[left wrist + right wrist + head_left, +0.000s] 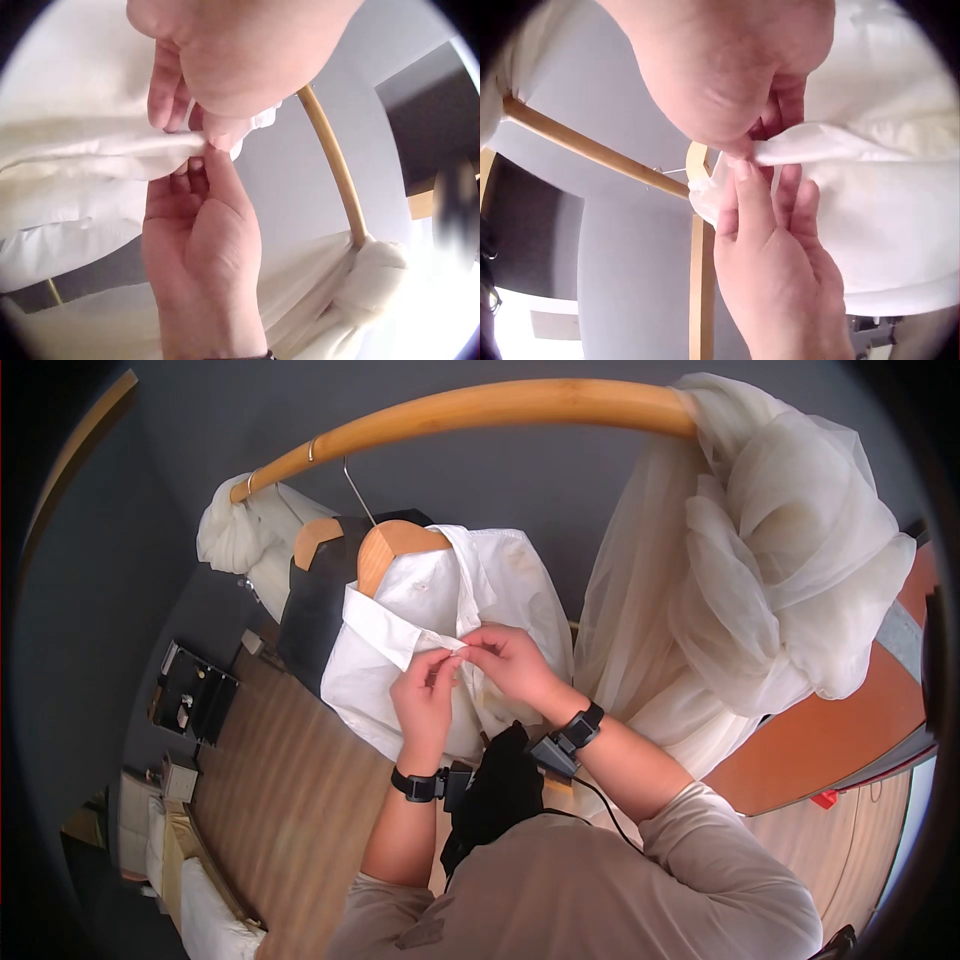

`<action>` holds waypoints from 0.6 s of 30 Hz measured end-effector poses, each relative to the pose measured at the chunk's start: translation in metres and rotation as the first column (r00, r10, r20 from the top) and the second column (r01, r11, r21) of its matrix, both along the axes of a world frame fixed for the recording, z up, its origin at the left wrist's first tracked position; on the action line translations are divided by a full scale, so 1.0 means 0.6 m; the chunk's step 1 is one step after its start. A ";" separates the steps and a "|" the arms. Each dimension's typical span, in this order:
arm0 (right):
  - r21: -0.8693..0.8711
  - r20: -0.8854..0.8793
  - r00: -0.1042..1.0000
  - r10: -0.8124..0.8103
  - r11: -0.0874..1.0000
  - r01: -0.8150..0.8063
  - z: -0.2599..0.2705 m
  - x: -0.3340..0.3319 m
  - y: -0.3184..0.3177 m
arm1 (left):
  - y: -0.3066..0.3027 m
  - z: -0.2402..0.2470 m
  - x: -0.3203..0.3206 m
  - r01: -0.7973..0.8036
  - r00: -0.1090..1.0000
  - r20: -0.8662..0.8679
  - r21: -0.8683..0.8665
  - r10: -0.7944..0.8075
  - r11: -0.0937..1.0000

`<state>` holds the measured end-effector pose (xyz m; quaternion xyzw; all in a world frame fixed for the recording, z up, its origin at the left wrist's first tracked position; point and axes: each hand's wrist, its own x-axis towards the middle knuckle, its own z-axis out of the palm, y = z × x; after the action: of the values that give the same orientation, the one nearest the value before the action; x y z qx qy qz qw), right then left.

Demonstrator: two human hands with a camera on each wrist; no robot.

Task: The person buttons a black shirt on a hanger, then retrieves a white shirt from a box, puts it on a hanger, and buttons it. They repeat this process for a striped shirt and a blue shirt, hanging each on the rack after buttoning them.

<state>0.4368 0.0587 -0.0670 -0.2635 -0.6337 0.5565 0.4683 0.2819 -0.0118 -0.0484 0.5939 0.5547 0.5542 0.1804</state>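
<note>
A white collared shirt (365, 675) hangs from a wooden hanger (378, 558) in the head view, its collar spread open at the neck. My left hand (424, 695) pinches the shirt's front edge just below the collar between thumb and fingers. The right hand (515, 665) pinches the same edge from the other side, and both sets of fingertips meet there. In the left wrist view the folded shirt edge (161, 150) runs into the pinch. Thumb tips press together on the cloth in the right wrist view, hiding whatever small part lies between them.
A curved wooden rail (500, 402) carries the hanger. Behind the shirt hangs a dark garment (318, 610) on another hanger. Sheer white fabric (760, 560) is bunched at the rail's right end. An orange-brown surface (835, 735) stands at the right, and a bed (205, 900) lies lower left.
</note>
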 end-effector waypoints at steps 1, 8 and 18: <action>-0.037 -0.080 0.997 0.022 0.999 -0.025 0.000 0.001 0.000 | 0.002 0.001 -0.003 -0.009 1.000 0.008 -0.001 0.009 1.000; -0.188 -0.358 0.933 -0.020 0.981 -0.051 0.006 0.042 -0.019 | -0.001 0.013 -0.003 -0.011 0.995 0.096 -0.015 0.012 1.000; -0.184 -0.444 0.891 0.096 0.963 -0.196 0.020 0.037 -0.025 | 0.000 0.046 0.015 0.075 0.996 0.045 -0.014 -0.075 0.997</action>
<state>0.4589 0.0436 -0.0550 -0.1362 -0.4657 0.7025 0.5207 0.2907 -0.0116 -0.0209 0.6004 0.5323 0.5555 0.2180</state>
